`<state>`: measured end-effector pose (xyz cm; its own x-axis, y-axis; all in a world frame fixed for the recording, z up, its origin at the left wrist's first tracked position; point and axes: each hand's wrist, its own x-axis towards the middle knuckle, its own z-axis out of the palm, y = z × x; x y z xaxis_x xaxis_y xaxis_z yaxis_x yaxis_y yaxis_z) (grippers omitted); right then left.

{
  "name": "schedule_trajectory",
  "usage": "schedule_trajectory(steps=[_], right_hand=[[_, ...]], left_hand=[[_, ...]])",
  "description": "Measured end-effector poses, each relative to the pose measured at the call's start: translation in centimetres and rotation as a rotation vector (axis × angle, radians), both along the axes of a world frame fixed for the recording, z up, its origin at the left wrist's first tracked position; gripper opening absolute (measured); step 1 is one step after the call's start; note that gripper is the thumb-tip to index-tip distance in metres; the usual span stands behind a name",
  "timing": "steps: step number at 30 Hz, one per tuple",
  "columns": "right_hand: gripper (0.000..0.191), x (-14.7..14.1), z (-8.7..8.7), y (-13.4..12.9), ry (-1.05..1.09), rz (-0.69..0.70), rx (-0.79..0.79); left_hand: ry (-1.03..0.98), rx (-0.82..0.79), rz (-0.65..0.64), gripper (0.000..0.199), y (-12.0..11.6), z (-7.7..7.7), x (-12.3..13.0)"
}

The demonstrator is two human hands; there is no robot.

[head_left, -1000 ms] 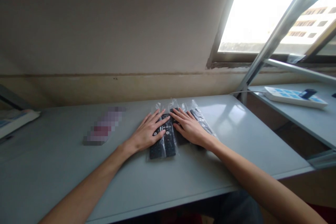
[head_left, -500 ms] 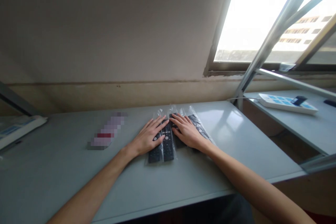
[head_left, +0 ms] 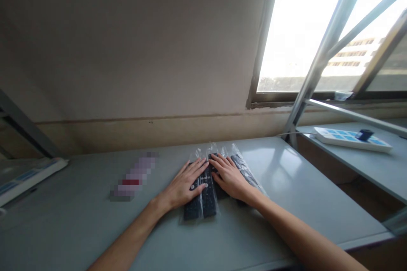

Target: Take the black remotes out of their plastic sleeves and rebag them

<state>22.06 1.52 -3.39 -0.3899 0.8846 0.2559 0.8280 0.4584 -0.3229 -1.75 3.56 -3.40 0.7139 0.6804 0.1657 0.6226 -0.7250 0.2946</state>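
Note:
Several black remote controls in clear plastic sleeves lie side by side on the grey table (head_left: 159,237). My left hand (head_left: 184,184) rests flat, fingers spread, over the upper part of the two left remotes (head_left: 209,205). Beside it, my right hand (head_left: 230,178) lies with its fingers stretched out on the remotes to the right, partly hiding them. The rightmost sleeved remote (head_left: 243,167) slants down to the right, past my right hand. Both hands are close together at the fingertips.
A blurred pinkish item (head_left: 136,178) lies left of my hands. White power strips stand at the far left (head_left: 34,180) and on the right-hand table (head_left: 349,139). A metal frame (head_left: 313,72) rises by the window, and a wall runs behind the table.
The view has tilted up, so the table, hands and remotes appear lower in the picture. Both hands still lie on the remotes in much the same pose.

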Motion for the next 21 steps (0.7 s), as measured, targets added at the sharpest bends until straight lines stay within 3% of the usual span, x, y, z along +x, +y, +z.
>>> schedule_trajectory(steps=[9, 14, 21], right_hand=[[0.053, 0.0, -0.2, 0.0, 0.005, -0.004, 0.006], [0.053, 0.2, 0.1, -0.2, 0.037, 0.001, -0.025], [0.053, 0.7, 0.0, 0.3, 0.141, -0.064, -0.045]], left_hand=[[-0.034, -0.08, -0.006, 0.059, -0.1, 0.6, -0.2], [0.007, -0.135, -0.097, 0.084, -0.4, 1.0, -0.4], [-0.002, -0.014, 0.078, 0.096, -0.5, 0.6, -0.2]])
